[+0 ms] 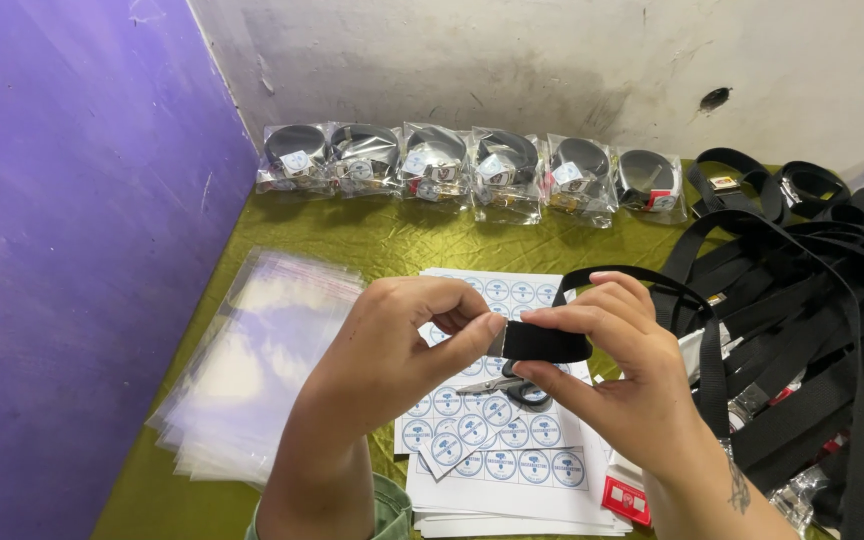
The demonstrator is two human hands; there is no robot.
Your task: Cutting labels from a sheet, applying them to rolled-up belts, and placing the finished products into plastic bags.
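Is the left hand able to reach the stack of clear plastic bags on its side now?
Probably yes, but not at once: the left hand pinches the black belt together with the right hand. The clear plastic bags lie uncovered beside it, nothing between.

Purple wall meets stained white wall behind olive-covered table.
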